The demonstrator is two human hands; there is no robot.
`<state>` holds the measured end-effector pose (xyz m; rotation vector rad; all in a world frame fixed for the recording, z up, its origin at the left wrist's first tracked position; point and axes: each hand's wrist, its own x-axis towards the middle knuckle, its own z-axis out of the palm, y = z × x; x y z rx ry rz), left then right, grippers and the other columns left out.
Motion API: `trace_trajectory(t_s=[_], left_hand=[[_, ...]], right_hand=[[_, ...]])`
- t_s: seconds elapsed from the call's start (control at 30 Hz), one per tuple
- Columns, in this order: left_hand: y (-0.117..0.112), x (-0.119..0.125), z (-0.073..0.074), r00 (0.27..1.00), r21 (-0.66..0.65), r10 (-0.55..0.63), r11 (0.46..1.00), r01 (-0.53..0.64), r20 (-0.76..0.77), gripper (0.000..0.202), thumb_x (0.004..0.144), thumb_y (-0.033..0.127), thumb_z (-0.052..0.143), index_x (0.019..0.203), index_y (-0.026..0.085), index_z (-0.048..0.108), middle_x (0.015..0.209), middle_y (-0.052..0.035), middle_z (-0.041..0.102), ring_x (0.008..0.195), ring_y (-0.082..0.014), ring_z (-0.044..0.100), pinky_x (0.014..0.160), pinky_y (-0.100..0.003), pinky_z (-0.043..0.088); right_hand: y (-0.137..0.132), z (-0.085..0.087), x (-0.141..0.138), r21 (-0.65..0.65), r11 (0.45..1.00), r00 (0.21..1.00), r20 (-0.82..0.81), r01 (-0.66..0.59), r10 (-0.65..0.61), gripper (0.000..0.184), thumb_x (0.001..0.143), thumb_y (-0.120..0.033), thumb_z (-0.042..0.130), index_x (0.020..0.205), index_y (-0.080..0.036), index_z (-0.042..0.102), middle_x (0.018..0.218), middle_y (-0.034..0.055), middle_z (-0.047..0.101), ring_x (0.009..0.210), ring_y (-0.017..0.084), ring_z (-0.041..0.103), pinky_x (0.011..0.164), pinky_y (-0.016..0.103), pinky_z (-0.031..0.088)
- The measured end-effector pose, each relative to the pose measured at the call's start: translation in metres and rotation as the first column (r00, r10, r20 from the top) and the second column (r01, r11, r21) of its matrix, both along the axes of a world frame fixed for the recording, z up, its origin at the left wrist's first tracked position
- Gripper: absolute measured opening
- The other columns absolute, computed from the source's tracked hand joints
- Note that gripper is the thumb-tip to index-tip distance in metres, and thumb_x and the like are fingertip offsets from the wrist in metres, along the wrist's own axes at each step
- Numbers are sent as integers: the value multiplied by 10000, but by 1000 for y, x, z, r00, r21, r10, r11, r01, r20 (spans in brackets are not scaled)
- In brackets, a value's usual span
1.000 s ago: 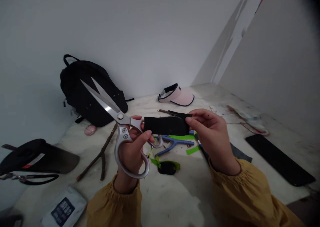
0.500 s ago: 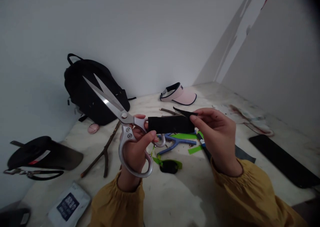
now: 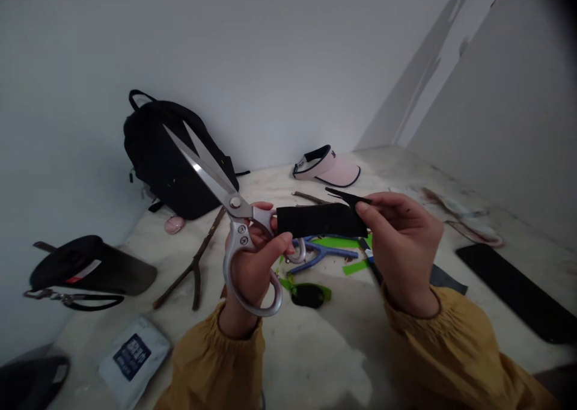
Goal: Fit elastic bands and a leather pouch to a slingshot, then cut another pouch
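Observation:
Metal scissors point(image 3: 235, 203) hang on my left hand point(image 3: 255, 260), blades partly apart and pointing up to the left. The same hand pinches the left end of a flat black strip point(image 3: 311, 220), perhaps fabric or leather. My right hand point(image 3: 403, 247) is closed on the strip's right end, where a narrow sliver point(image 3: 347, 195) splits off along the top. Below the strip lie a blue forked slingshot frame point(image 3: 322, 252) and a bright green band with a black pouch point(image 3: 309, 296), on the pale table point(image 3: 324, 350).
A black backpack point(image 3: 175, 163) leans against the wall at back left. Forked twigs point(image 3: 196, 266), a dark tumbler point(image 3: 94, 266) and a white packet point(image 3: 135, 359) are on the left. Farther back sits a pink visor point(image 3: 338, 166). On the right lies a black phone-like slab point(image 3: 514, 293).
The view has shifted slightly, so everything sits a little farther right. The sliver stands a bit more apart from the strip at my right fingers. Both hands keep their holds.

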<state>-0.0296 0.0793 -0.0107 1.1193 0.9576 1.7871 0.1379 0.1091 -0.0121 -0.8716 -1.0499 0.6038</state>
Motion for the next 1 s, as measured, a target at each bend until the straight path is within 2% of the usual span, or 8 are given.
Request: trace_trajectory(t_s=[0.1, 0.3, 0.43, 0.57, 0.7, 0.83, 1.0], left_hand=[[1, 0, 2, 1000, 16, 14, 1000, -14, -5, 383, 634, 63, 721, 952, 248, 611, 735, 58, 590, 497, -80, 579, 467, -210, 513], [7, -3, 0, 1000, 94, -30, 995, 30, -5, 342, 668, -7, 672, 942, 190, 614, 759, 50, 567, 493, -55, 551, 475, -216, 482], [9, -3, 0, 998, 86, -26, 996, 30, -53, 336, 686, 2, 659, 947, 209, 619, 739, 48, 561, 506, -67, 545, 468, -218, 480], [9, -2, 0, 999, 102, -27, 994, 30, -29, 312, 672, 29, 696, 907, 228, 647, 740, 42, 556, 491, -75, 545, 458, -235, 478], [10, -2, -1, 1000, 99, -20, 995, 20, 4, 306, 650, 44, 720, 892, 220, 656, 752, 43, 568, 470, -77, 552, 437, -246, 469], [11, -2, -1, 1000, 144, -23, 989, 22, 4, 333, 647, -24, 675, 910, 179, 648, 723, 47, 580, 493, -71, 545, 445, -226, 481], [10, -2, 1, 999, 113, -35, 993, 34, 12, 331, 656, -10, 698, 900, 206, 639, 709, 46, 586, 508, -82, 541, 459, -229, 478]], right_hand=[[1, -1, 1, 25, 1000, 1000, 22, 3, -3, 92, 715, -169, 733, 750, -235, 679, 633, -34, 618, 535, 95, 556, 483, 227, 452], [7, -4, -1, 104, 993, 997, 50, -59, 54, 96, 744, -131, 699, 759, -214, 651, 645, -36, 589, 541, 88, 526, 511, 237, 419], [10, -3, -2, 94, 995, 995, 99, -39, 29, 108, 753, -117, 682, 747, -210, 629, 647, -39, 583, 522, 79, 508, 487, 227, 401], [11, -2, -3, 139, 990, 998, 51, -41, 34, 134, 726, -65, 661, 716, -196, 639, 602, -63, 580, 485, 55, 502, 444, 193, 385], [11, 0, -4, 171, 983, 998, -10, -61, 64, 113, 689, -74, 717, 703, -172, 661, 574, -53, 582, 453, 56, 483, 401, 207, 363], [10, 1, -3, 145, 985, 996, -10, -92, 94, 143, 713, -54, 698, 707, -191, 660, 602, -57, 586, 493, 55, 493, 440, 201, 375], [11, -1, -3, 175, 982, 997, 47, -64, 56, 147, 744, -47, 667, 734, -192, 651, 644, -65, 583, 528, 36, 516, 485, 174, 385]])
